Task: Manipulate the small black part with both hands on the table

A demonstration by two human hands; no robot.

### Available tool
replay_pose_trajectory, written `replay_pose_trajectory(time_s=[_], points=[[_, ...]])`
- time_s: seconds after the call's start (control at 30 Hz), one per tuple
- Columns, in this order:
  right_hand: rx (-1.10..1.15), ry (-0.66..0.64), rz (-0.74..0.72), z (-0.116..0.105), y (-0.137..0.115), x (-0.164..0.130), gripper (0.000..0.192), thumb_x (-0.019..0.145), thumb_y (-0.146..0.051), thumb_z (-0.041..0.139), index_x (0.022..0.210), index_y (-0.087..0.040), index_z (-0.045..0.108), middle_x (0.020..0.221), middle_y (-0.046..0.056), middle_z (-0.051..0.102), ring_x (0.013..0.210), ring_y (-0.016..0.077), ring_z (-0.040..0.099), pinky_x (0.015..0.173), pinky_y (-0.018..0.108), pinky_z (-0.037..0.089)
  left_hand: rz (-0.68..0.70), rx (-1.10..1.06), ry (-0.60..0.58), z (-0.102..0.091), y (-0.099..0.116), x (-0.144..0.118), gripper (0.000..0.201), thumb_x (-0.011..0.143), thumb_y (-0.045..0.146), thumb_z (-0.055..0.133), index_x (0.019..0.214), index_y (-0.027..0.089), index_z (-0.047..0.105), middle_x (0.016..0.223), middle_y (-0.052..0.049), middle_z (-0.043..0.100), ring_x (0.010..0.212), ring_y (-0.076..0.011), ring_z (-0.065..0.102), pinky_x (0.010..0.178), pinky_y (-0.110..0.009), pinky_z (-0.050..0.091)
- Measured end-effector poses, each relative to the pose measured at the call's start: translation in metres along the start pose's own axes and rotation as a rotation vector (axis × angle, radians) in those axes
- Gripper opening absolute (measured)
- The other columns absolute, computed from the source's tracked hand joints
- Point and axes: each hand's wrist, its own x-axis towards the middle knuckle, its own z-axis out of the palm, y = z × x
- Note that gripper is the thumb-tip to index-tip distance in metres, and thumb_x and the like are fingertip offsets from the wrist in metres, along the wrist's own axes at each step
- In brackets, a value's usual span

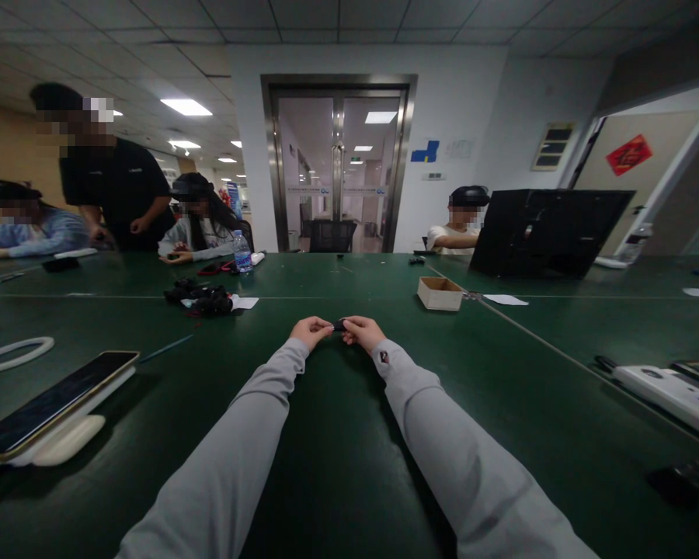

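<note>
Reaching forward, both arms outstretched, left hand (310, 331) and right hand (362, 331) pinching one small dark object (339, 325).

- Both arms are covered by long sleeves of a light grey, smooth, plain-woven cloth with no pattern.
- The left sleeve (233, 458) runs down to the wrist and ends in a snug cuff just short of the left hand (310, 331).
- The right sleeve (460, 458) is of the same grey cloth, with soft folds along the forearm.
- Near the right cuff sits a small dark mark (384, 357) with a touch of red in it; its shape is too small to read.
- The right hand (362, 331) is bare, as is the left: no gloves, rings or watch show.
</note>
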Motion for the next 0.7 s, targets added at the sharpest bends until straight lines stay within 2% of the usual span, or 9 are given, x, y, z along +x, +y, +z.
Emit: replay_pose_trajectory(time_s=[0.3,0.43,0.7], points=[[-0.019,-0.062,-0.054,-0.004,0.004,0.000,0.019,0.073,-0.014,0.061,0.091,-0.010,0.061,0.054,0.000,0.057,0.044,0.0076,0.053,0.042,0.018,0.044,-0.013,0.124,-0.024,0.000,-0.010,0.004,0.024,0.065,0.037,0.063,0.065,0.013,0.057,0.055,-0.002,0.061,0.051,-0.0112,0.053,0.057,-0.025,0.043],[-0.019,-0.115,-0.108,-0.005,0.005,0.000,0.026,0.069,-0.020,0.065,0.094,-0.014,0.062,0.059,-0.002,0.056,0.043,0.0061,0.052,0.041,0.018,0.043,-0.031,0.213,-0.025,-0.001,-0.014,0.009,0.034,0.074,0.044,0.048,0.064,0.014,0.058,0.053,-0.002,0.060,0.046,-0.0104,0.051,0.053,-0.024,0.040],[-0.017,-0.169,-0.136,-0.005,0.003,-0.002,0.035,0.065,-0.023,0.066,0.099,-0.017,0.060,0.060,-0.005,0.051,0.044,0.0060,0.051,0.043,0.019,0.043,-0.083,0.352,0.012,0.000,-0.002,0.002,0.048,0.077,0.054,0.035,0.056,0.015,0.055,0.044,0.000,0.052,0.043,-0.0108,0.047,0.052,-0.024,0.037]])
